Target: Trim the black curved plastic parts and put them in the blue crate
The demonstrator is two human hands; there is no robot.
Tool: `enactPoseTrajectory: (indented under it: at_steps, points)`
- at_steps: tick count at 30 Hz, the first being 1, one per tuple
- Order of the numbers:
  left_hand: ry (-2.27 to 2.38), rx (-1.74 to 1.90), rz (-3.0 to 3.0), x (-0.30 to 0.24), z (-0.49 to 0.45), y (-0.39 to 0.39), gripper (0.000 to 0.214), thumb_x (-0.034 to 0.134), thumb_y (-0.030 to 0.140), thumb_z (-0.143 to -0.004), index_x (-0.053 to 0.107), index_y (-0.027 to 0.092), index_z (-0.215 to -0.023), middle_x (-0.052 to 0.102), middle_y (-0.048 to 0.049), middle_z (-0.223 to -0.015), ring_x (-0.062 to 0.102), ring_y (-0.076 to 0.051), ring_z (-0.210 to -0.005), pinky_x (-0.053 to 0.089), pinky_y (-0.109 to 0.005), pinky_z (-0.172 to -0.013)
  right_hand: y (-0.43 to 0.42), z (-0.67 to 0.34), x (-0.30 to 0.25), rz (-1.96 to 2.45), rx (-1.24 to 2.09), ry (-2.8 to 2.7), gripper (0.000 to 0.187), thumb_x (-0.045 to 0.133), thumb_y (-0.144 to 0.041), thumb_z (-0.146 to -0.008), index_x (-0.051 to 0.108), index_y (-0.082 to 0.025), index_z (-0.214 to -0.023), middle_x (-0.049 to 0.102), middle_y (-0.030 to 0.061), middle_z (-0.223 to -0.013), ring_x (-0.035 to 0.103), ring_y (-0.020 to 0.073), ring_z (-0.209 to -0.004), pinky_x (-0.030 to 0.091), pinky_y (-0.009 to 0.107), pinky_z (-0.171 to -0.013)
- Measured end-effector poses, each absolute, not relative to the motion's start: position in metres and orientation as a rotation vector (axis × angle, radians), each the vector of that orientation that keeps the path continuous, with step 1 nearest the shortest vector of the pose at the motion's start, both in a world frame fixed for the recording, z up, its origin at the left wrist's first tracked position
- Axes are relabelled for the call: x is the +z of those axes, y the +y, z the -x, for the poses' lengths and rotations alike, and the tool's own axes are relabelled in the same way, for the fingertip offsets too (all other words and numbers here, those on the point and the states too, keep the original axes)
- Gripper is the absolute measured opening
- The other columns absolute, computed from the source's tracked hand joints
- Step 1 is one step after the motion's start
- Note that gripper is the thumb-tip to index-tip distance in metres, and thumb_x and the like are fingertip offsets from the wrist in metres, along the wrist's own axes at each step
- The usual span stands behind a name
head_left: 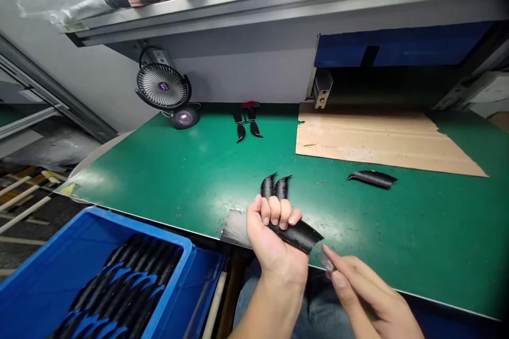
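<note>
- As the left hand (272,241) clamps its closed fingers on a curved black part (298,235), a slip could swing it into the blade.
- The right hand (358,291) pinches a small shiny blade (326,262) just beside the part; a jab could nick skin.
- Two more black parts (275,186) sit near the edge of the green mat (178,169), easily knocked off.

Lower centre: my left hand (272,243) curled closed, its fingers (274,211) bent over and knuckles turned upward, left wrist (286,275) rising from the forearm (274,315). Lower right: my right hand (358,291) angled inward, fingers extended, forefinger tip (324,248) near the left hand, thumb beneath.
</note>
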State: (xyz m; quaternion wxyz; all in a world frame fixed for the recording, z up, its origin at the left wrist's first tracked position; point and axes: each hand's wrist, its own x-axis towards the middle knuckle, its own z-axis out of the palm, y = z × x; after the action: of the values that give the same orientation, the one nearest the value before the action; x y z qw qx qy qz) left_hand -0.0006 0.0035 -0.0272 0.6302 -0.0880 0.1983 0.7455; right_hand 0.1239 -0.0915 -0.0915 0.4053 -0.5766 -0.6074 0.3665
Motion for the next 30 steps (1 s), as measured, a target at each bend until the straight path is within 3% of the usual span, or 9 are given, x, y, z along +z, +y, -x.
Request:
enactPoseTrajectory:
  at_steps: [6,11,15,22,26,30]
  points:
    - [0.480,1.825,0.058,-0.019,-0.002,-0.006,0.045,0.050,0.027,-0.083,0.017,0.019,-0.053,0.010,0.0056,-0.054,0.015,-0.009,-0.045,0.025,-0.021,-0.040,-0.078,-0.131,-0.084,1.364,1.125,-1.687,0.032,0.050,-0.035,-0.093,0.062,-0.025,-0.122,0.064,0.0021,-0.081,0.064,0.0166,-0.074,0.054,0.020,-0.068]
    - [0.474,1.842,-0.036,-0.018,-0.003,-0.011,0.046,0.048,0.028,-0.083,0.015,0.019,-0.052,0.010,0.0052,-0.052,0.014,-0.009,-0.045,0.025,-0.022,-0.040,-0.073,-0.130,-0.078,1.378,1.164,-1.691,0.030,0.049,-0.038,-0.093,0.067,-0.025,-0.112,0.064,0.0033,-0.079,0.063,0.0193,-0.073,0.054,0.025,-0.072]
    - [0.485,1.849,-0.056,-0.020,-0.002,-0.013,0.045,0.046,0.027,-0.082,0.014,0.019,-0.051,0.010,0.0053,-0.051,0.013,-0.009,-0.045,0.024,-0.021,-0.039,-0.072,-0.126,-0.076,1.420,1.118,-1.701,0.028,0.047,-0.040,-0.094,0.069,-0.026,-0.106,0.062,0.0014,-0.073,0.061,0.0183,-0.068,0.053,0.026,-0.071]
    - [0.514,1.853,-0.066,-0.020,-0.002,-0.016,0.045,0.045,0.027,-0.083,0.014,0.019,-0.051,0.009,0.0056,-0.051,0.012,-0.009,-0.044,0.024,-0.021,-0.038,-0.073,-0.123,-0.072,1.462,0.944,-1.773,0.026,0.042,-0.037,-0.096,0.066,-0.026,-0.093,0.056,-0.0009,-0.066,0.056,0.0156,-0.057,0.045,0.025,-0.054]
    - [0.535,1.849,-0.086,-0.019,-0.003,-0.017,0.046,0.044,0.028,-0.084,0.014,0.019,-0.051,0.009,0.0054,-0.050,0.013,-0.009,-0.044,0.024,-0.021,-0.038,-0.073,-0.123,-0.072,1.455,0.878,-1.794,0.026,0.043,-0.035,-0.096,0.062,-0.025,-0.082,0.054,-0.0021,-0.063,0.054,0.0139,-0.053,0.041,0.024,-0.051]
    - [0.561,1.845,-0.093,-0.020,-0.004,-0.018,0.046,0.045,0.028,-0.084,0.014,0.019,-0.051,0.009,0.0055,-0.050,0.013,-0.009,-0.043,0.024,-0.021,-0.038,-0.073,-0.122,-0.073,1.472,0.821,-1.808,0.026,0.042,-0.034,-0.096,0.062,-0.024,-0.082,0.055,-0.0006,-0.064,0.054,0.0150,-0.053,0.042,0.025,-0.051]
